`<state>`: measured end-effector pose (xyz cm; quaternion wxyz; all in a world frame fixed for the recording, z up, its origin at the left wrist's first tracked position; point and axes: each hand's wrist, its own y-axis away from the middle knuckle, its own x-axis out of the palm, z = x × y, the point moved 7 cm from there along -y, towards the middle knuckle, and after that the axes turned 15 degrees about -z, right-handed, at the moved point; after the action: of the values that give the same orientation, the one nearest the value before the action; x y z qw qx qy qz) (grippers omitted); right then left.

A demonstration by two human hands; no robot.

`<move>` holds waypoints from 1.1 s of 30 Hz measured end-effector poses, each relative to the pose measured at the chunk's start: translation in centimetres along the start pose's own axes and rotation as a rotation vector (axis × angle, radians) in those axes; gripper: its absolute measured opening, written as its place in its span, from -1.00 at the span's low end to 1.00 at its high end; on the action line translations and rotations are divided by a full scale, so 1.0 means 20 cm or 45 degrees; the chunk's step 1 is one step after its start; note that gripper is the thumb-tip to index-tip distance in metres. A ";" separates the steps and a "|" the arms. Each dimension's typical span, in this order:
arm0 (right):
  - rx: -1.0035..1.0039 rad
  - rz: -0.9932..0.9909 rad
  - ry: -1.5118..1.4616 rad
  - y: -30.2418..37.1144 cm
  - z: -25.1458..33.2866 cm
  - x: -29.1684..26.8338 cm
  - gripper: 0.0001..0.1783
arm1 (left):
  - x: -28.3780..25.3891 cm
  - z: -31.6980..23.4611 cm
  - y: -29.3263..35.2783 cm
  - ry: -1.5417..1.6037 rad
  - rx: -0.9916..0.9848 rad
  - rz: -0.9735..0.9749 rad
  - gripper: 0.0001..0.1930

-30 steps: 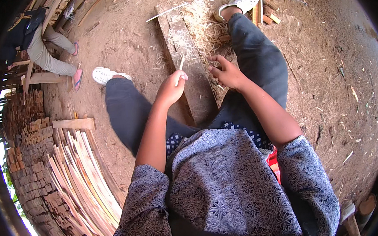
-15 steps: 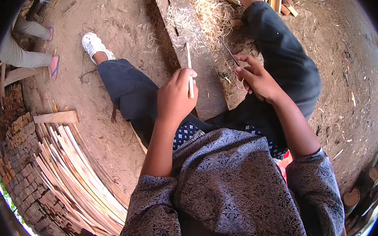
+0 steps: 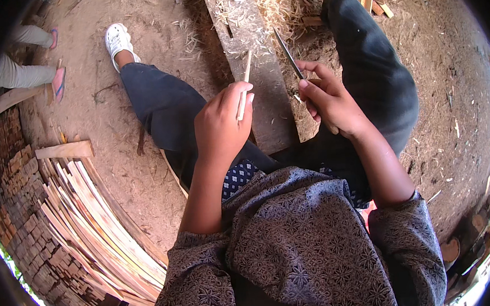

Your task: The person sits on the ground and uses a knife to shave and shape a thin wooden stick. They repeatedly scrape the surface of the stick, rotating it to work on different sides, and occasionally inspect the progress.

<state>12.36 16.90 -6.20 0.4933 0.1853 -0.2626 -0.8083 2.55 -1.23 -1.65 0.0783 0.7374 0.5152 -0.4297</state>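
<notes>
The stick (image 3: 248,67) now leans toward one o'clock, where half a second ago it stood nearly straight toward twelve. The knife (image 3: 288,53) has come nearer to it, and more of the blade shows, though the two are still apart. The stick is pale, slim and straight, with a narrow upper end; it is held up in front of the lap, over the left side of the plank (image 3: 270,108). The left hand (image 3: 223,120) is closed, pinching the stick between thumb and curled forefinger. The right hand (image 3: 330,98), at three o'clock from the stick, is loosely curled round the knife, thumb pressed on it and forefinger reaching along it; the dark blade points to eleven o'clock. Curly shavings (image 3: 280,5) lie toward twelve, on and beside the plank. Out at eight o'clock is a stack of wood strips (image 3: 107,219); at ten, a co-worker's sandalled foot (image 3: 59,86).
</notes>
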 end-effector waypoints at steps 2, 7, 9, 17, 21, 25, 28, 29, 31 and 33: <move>0.014 0.017 -0.009 -0.02 -0.02 0.03 -0.52 | -0.01 0.00 0.01 -0.038 0.027 -0.033 -0.83; -0.103 0.129 0.284 -0.03 -0.10 0.09 -0.61 | -0.03 0.00 0.02 -0.097 0.128 -0.040 -0.86; -0.556 0.128 0.340 -0.05 -0.10 0.13 -0.64 | -0.02 0.00 0.04 -0.099 0.139 -0.028 -0.87; -0.797 0.201 0.981 -0.07 0.06 0.19 -0.66 | 0.04 0.00 0.09 -0.170 0.186 0.245 -0.82; -0.826 0.156 1.234 -0.13 0.08 0.21 -0.69 | 0.08 -0.02 0.10 -0.168 0.267 0.299 -0.75; -0.698 0.160 1.265 -0.21 0.08 0.20 -0.71 | 0.11 -0.04 0.10 -0.181 0.389 0.311 -0.69; -0.715 0.197 1.180 -0.17 0.06 0.20 -0.73 | 0.12 -0.05 0.10 -0.181 0.446 0.328 -0.65; -0.748 0.203 1.148 -0.14 0.06 0.20 -0.74 | 0.12 -0.05 0.09 -0.176 0.458 0.334 -0.65; -0.716 0.234 1.168 -0.07 0.06 0.18 -0.77 | 0.13 -0.05 0.09 -0.168 0.499 0.315 -0.64; -0.749 0.223 1.177 -0.06 0.06 0.17 -0.78 | 0.14 -0.06 0.08 -0.185 0.521 0.325 -0.64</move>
<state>9.39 14.65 -6.08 0.6537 0.3525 0.2034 -0.6381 4.86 0.60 -3.52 0.0178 0.7642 0.3133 -0.5635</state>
